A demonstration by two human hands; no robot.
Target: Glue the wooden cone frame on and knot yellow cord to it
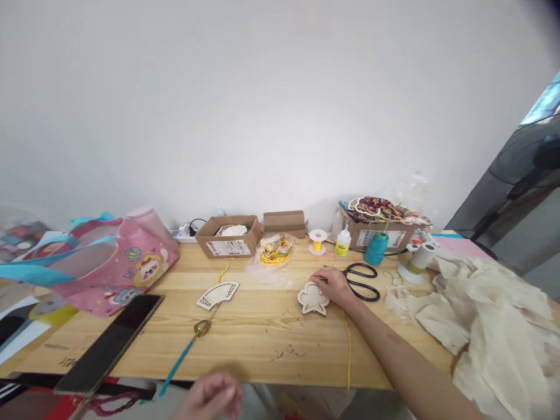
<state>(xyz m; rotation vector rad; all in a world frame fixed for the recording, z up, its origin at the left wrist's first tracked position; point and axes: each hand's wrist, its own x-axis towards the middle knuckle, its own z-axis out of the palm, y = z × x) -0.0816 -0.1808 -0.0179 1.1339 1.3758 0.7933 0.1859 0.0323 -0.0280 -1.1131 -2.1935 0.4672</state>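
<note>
My right hand point(335, 286) reaches to the middle right of the table, its fingers pinched at the upper edge of a pale, flower-like wooden plaque point(313, 298). A bit of yellow cord point(348, 350) shows at the fingertips, and a length of it runs below the wrist to the table's front edge. Black-handled scissors point(365, 280) lie just beyond the hand, their blades partly hidden. At the front edge, my left hand point(214, 395) is slightly blurred, fingers loosely curled and apart, holding nothing visible. A fan-shaped wooden plaque point(217, 296) with a yellow cord and a bead-and-teal-tassel pendant point(186, 353) lies ahead of it.
Along the wall stand an open carton point(230, 248), a bag of yellow cords point(276, 251), a spool point(317, 242), a glue bottle point(343, 242) and teal thread point(377, 249). A pink bag point(126, 262) and phone point(111, 341) are left; beige cloth point(490, 326) lies right.
</note>
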